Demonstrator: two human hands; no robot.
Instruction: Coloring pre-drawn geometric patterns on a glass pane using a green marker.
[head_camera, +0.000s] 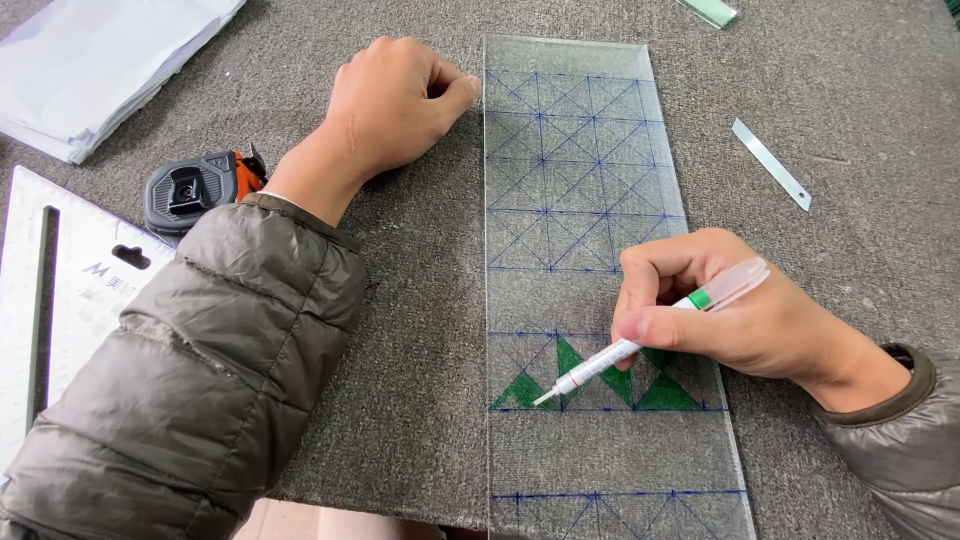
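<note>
Far out from the left hand, toward the L edge, lie a white plastic set square and a stack of white sheets. Just beside the L wrist is a grey-orange tape measure.

The left hand is curled into a loose fist, holding nothing. It rests on the grey felt mat, knuckles touching the L edge of the long glass strip, as if to steady it.

The glass strip lies flat on the mat, btw. the two hands. It carries a blue grid w/ diagonals. Some triangles in one row, right under the right hand, are filled green.

The right hand is clamped on a green paint marker, tip down on the glass at the filled row. I judge the step is colouring the triangles; most of the grid is blank. The next stroke calls for a steady tip that stays inside the blue lines, w/ the glass not sliding.

Beyond the R hand, well apart, a thin blade-like strip lies on the mat. Of the room nothing else shows.
</note>
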